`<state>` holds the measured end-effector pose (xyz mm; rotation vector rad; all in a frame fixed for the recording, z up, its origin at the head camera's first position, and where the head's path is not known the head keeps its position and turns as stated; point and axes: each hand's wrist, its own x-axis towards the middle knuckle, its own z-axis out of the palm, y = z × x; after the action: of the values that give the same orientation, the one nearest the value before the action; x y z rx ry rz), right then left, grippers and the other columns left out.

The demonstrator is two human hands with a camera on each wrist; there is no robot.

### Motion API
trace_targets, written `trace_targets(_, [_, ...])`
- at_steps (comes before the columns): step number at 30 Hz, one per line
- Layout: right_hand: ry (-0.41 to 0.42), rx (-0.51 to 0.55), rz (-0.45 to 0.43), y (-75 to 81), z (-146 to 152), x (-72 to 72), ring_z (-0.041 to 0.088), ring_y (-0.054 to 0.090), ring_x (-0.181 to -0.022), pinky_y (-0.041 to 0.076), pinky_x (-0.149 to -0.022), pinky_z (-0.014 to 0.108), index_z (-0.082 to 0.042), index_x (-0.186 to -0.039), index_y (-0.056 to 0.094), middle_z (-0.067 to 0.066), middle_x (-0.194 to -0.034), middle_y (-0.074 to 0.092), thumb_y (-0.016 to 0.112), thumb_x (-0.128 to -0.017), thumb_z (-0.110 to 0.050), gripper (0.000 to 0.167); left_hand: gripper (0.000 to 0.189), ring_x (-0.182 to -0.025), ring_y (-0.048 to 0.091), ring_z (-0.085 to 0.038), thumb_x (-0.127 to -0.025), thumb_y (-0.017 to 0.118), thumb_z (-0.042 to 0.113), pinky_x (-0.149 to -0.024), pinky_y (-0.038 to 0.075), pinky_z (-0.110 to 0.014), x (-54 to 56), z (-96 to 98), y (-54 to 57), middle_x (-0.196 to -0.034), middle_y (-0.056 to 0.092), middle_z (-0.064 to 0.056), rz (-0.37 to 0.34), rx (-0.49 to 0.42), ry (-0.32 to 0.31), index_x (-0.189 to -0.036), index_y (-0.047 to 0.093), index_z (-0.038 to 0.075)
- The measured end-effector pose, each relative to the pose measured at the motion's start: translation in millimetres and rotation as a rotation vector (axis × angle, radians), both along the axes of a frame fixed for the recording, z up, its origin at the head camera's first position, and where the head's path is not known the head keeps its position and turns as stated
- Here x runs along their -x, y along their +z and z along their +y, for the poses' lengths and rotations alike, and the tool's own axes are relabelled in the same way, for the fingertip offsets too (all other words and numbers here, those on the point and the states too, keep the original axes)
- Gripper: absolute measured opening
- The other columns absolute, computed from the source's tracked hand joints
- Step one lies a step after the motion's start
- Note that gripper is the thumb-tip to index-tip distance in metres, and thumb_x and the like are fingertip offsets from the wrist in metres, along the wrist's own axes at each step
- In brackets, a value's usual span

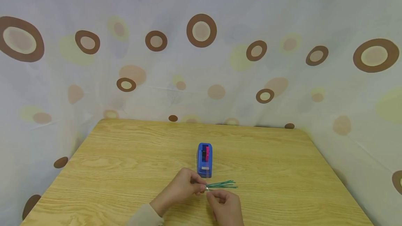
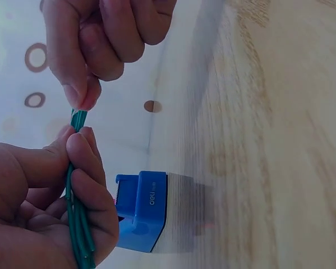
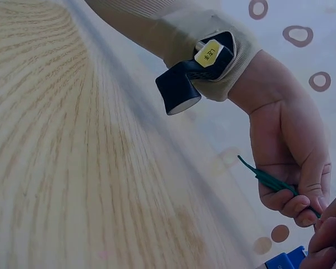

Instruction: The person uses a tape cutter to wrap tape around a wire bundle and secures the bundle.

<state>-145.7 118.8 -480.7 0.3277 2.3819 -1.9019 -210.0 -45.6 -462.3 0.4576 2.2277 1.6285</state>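
A bundle of thin green wires (image 1: 221, 184) is pinched between the thumb and fingers of my left hand (image 1: 188, 184). In the head view its loose ends fan out to the right. The left wrist view shows the wires (image 2: 78, 224) running along the left palm (image 2: 27, 235). Close beside it, my right hand (image 1: 227, 206) pinches a small pale, shiny strip, which looks like clear tape (image 1: 207, 188), at the bundle. In the left wrist view the right fingertips (image 2: 81, 98) meet the bundle just above the left ones. Fingers hide most of the strip.
Just beyond the hands stands a blue tape dispenser (image 1: 205, 170) with a pink-red roll (image 1: 207, 153), its cutting edge facing me. The wood-grain table (image 1: 132, 156) reaches back to a patterned curtain (image 1: 176, 62). A dark wrist camera (image 3: 182, 89) sits on the left sleeve.
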Motion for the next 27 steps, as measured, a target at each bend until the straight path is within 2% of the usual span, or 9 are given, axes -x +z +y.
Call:
trace_targets(9, [-0.047, -0.014, 0.010, -2.7, -2, -0.1, 0.010, 0.051, -0.050, 0.045, -0.046, 0.024, 0.002, -0.096, 0.074, 0.001, -0.069, 0.064, 0.073, -0.089, -0.022, 0.025, 0.006, -0.065, 0.061, -0.012, -0.089, 0.070, -0.002, -0.058, 0.048, -0.023, 2.3, -0.9, -2.9, -0.074, 0.069, -0.003, -0.020, -0.032, -0.001, -0.088, 0.075, 0.000])
trace_targets(17, [-0.009, 0.054, -0.048, -9.0, 3, 3.1, 0.008, 0.048, -0.047, 0.040, -0.045, 0.022, 0.003, -0.099, 0.073, -0.002, -0.059, 0.056, 0.071, -0.090, -0.025, 0.030, 0.007, -0.064, 0.059, -0.012, -0.090, 0.069, -0.001, -0.056, 0.046, -0.022, 2.7, -2.1, -4.3, -0.073, 0.069, -0.004, -0.030, -0.028, -0.021, -0.087, 0.076, 0.000])
trace_targets(27, [0.018, 0.001, -0.018, -14.6, 4, 8.3, 0.008, 0.050, -0.051, 0.045, -0.048, 0.023, 0.003, -0.100, 0.074, -0.002, -0.066, 0.061, 0.070, -0.091, -0.024, 0.029, 0.009, -0.064, 0.059, -0.011, -0.090, 0.069, -0.001, -0.054, 0.045, -0.021, 5.1, -3.6, -3.1, -0.071, 0.068, -0.002, 0.031, 0.030, -0.088, -0.087, 0.077, 0.002])
